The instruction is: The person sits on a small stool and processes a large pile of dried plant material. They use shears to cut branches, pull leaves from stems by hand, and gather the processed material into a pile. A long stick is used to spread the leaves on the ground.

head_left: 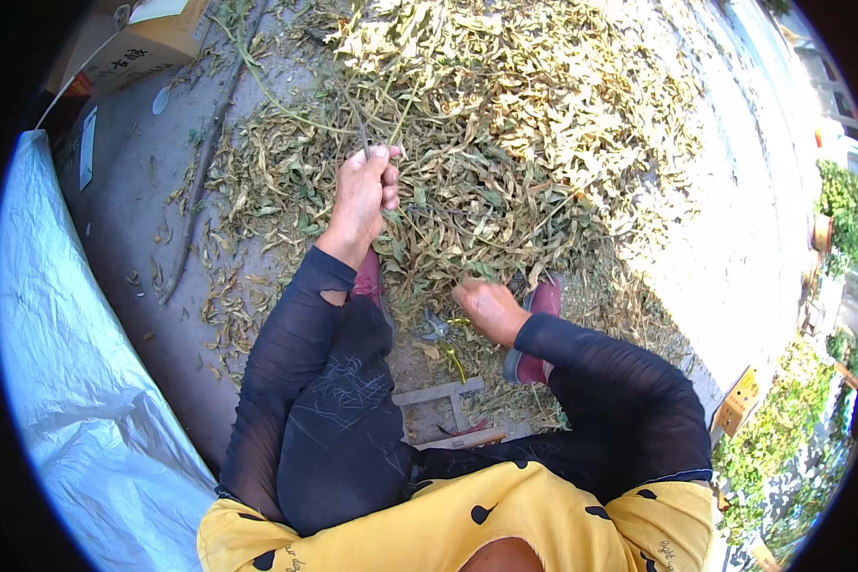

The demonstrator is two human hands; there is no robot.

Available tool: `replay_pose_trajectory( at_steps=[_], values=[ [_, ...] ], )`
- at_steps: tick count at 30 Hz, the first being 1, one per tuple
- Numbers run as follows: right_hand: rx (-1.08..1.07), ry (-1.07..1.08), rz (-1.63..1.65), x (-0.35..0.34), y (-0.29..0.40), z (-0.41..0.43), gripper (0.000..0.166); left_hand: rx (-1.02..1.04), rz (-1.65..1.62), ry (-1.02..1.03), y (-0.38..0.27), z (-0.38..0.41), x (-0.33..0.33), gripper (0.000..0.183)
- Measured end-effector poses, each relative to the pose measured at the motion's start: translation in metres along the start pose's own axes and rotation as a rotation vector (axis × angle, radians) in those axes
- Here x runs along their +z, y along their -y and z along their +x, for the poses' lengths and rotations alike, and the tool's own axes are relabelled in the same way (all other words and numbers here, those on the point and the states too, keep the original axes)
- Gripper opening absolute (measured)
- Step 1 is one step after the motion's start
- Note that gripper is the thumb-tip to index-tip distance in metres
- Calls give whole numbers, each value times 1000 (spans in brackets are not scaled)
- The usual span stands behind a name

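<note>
My left hand (366,182) is closed around several thin plant stems (363,129), which spread upward from the fist. Some of these stems are green, and one is darker and brown. A large heap of dried leaves (486,186) lies on the ground in front of me. My right hand (492,309) is curled low at the near edge of the heap, beside my right shoe (529,365). Its fingers are turned away, so whether anything is in them is hidden. Pruning shears (437,327) with yellow handles lie on the ground between my feet.
A low wooden frame (440,392) is between my legs. Silvery sheeting (79,343) covers something at left. A long dark stick or hose (199,179) crosses the floor near a cardboard box (143,57). Green plants (794,400) and a small carton (738,402) stand at right.
</note>
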State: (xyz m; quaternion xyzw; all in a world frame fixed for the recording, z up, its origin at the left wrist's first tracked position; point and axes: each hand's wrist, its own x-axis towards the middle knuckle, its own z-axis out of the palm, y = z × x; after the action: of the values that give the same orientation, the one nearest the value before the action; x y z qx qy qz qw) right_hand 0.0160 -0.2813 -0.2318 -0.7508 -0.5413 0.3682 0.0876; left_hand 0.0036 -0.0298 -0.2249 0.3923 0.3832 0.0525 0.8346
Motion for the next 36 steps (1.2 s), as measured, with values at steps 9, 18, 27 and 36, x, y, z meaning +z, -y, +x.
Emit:
replay_pose_trajectory(
  at_steps=[9, 18, 27, 36],
  values=[
    [36, -70, -631, 126, -17, -7, 16, -201, -48, 25, 26, -2, -53, 24],
    [-63, -60, -609, 133, -26, -24, 18, -239, 99, -22, 40, 3, -60, 34],
    [173, 180, 60, -52, 8, -47, 23, 139, 546, -222, 41, -2, -40, 38],
    [111, -775, 283, -175, 6, -18, 22, -8, 396, 594, 6, -63, 60, 43]
  ],
)
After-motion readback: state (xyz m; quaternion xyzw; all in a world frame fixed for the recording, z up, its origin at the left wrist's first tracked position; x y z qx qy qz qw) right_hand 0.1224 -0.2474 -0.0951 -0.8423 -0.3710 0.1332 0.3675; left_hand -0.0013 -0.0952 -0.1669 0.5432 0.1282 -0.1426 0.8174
